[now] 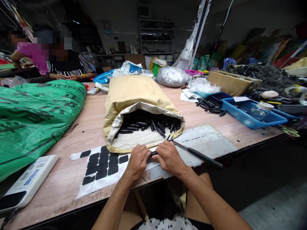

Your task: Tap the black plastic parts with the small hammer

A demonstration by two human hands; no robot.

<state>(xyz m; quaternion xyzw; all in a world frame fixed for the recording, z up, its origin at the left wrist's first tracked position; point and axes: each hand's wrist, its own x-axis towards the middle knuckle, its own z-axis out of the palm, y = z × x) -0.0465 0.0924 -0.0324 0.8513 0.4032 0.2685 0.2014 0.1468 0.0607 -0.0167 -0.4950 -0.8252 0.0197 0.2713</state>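
My left hand (138,159) and my right hand (169,157) are close together at the table's front edge. Both are closed around a small black pen-like part (153,153), and its middle shows between them. Just beyond them gapes a tan woven sack (141,91) lying on its side, with many similar black parts (153,124) in its mouth. By my right hand lies a hammer (198,154) with a black grip, its head against the sack's rim. A white sheet with black rounded-square stickers (102,164) lies to the left of my left hand.
A green sack (35,115) and a white power-bank-like box (30,179) occupy the left. At right are a grey board (206,140), loose black parts (208,105), a blue tray (254,116) and a cardboard box (232,81). Two people sit at the far left.
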